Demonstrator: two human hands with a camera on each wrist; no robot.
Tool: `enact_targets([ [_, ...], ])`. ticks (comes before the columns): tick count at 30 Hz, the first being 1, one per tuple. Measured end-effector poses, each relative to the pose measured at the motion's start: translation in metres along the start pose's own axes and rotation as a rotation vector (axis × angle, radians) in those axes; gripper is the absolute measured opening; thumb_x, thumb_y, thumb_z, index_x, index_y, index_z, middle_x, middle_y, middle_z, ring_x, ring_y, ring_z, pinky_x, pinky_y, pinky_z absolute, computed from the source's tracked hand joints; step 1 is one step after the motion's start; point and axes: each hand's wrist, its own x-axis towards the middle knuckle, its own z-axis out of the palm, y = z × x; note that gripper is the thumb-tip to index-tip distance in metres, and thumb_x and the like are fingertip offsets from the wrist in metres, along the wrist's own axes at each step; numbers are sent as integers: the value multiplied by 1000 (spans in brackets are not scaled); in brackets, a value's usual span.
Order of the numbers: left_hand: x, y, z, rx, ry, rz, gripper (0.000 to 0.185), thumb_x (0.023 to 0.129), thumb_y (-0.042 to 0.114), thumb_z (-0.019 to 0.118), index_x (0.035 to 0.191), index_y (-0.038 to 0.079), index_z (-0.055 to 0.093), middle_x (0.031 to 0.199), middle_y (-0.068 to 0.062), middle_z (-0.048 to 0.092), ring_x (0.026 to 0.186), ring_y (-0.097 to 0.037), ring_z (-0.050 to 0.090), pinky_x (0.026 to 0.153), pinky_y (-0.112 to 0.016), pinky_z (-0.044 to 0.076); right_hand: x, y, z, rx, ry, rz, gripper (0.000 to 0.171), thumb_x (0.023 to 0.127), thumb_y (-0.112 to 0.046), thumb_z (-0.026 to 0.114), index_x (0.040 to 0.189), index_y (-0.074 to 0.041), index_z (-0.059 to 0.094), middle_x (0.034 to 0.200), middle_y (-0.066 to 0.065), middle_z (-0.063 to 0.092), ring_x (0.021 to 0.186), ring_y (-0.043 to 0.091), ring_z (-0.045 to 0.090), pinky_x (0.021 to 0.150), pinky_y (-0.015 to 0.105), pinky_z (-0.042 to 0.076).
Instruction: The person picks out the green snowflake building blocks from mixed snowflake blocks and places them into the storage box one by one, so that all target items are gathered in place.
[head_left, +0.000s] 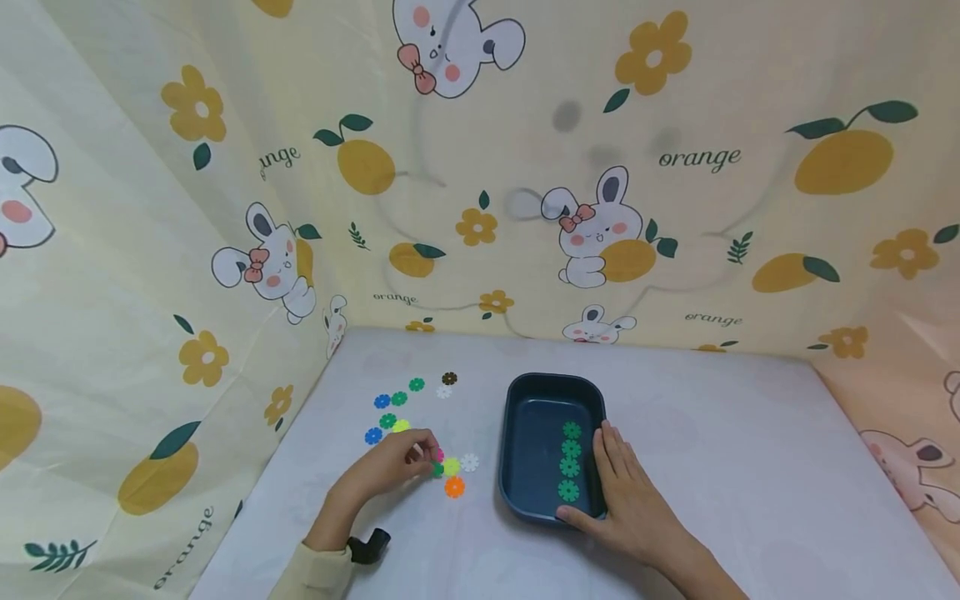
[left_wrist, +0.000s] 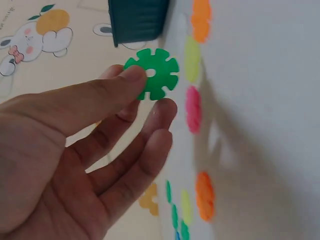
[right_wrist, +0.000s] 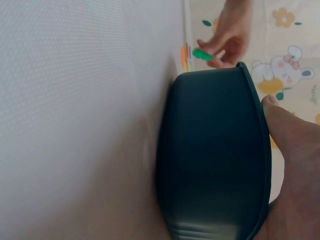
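Green disc: a green flower-shaped disc, lifted just off the white table, left of the tray.
Grip: I see my left hand pinching the disc's edge between thumb and a fingertip, with the other fingers loosely spread below it.
Neighbours: pink, yellow, white and orange discs lie on the table just beside that hand; blue and green ones lie farther back.
Tray: a dark blue tray holds four green discs in a row along its right side.
Right hand: my right hand rests flat against the tray's right rim, fingers straight.
Room: bare table stretches right of the tray; patterned curtain walls close the left and back edges.
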Motion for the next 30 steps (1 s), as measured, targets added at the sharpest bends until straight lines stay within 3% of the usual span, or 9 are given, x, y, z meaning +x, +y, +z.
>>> enact_targets([
  [6,19,19,-3,-37,23,55,11,103,9,73,104,19,68,100,9,69,93,-13,67,85,-30,59,1,0,-1,-5,-6,5,130,86,-81,69,168,6,18,178,23,9,165,40,9,132,55,15],
  [13,40,53,-7,-59,5,133,14,102,10,75,111,19,69,106,9,69,101,-12,68,96,-32,59,0,1,1,-7,3,-7,129,87,-82,68,167,6,18,178,23,9,165,40,10,132,37,0],
  [20,63,80,6,-39,-67,238,14,103,8,73,114,16,70,111,7,69,101,-9,68,92,-25,58,0,2,-1,-21,-2,0,130,86,-83,68,167,6,19,178,23,9,165,41,11,131,55,16],
  [27,89,96,26,7,-177,292,16,103,4,71,113,16,72,109,8,69,96,-3,65,89,-19,56,-1,3,0,-12,-7,7,129,87,-82,67,168,6,18,178,22,8,165,40,9,132,40,1],
  [30,99,100,36,51,-228,312,18,102,1,72,113,15,73,108,8,69,93,-1,64,87,-17,55,0,3,0,-9,-7,4,128,87,-81,67,168,6,18,178,23,9,165,40,10,132,40,2],
])
